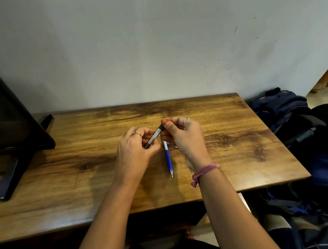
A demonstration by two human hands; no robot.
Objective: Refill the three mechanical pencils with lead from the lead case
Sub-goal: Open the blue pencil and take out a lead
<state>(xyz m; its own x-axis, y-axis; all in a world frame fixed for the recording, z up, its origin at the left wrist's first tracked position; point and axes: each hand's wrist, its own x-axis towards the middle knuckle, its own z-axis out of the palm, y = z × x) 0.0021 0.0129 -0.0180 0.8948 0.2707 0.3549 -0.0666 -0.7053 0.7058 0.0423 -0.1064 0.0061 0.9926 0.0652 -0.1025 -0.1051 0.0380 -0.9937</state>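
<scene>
A slim dark lead case (154,136) with a white label is held tilted above the wooden table (238,130). My left hand (135,147) grips its lower end. My right hand (185,138) pinches its upper end between thumb and fingers. A blue and white mechanical pencil (168,159) lies on the table below my hands, metal tip toward me. A small white piece (176,147) lies beside it, partly hidden by my right hand. I cannot see any other pencil.
A dark monitor (10,122) on black legs stands at the table's left. Dark blue backpacks (279,110) and a black chair (327,126) sit off the right edge. A pale wall (166,45) runs behind the table.
</scene>
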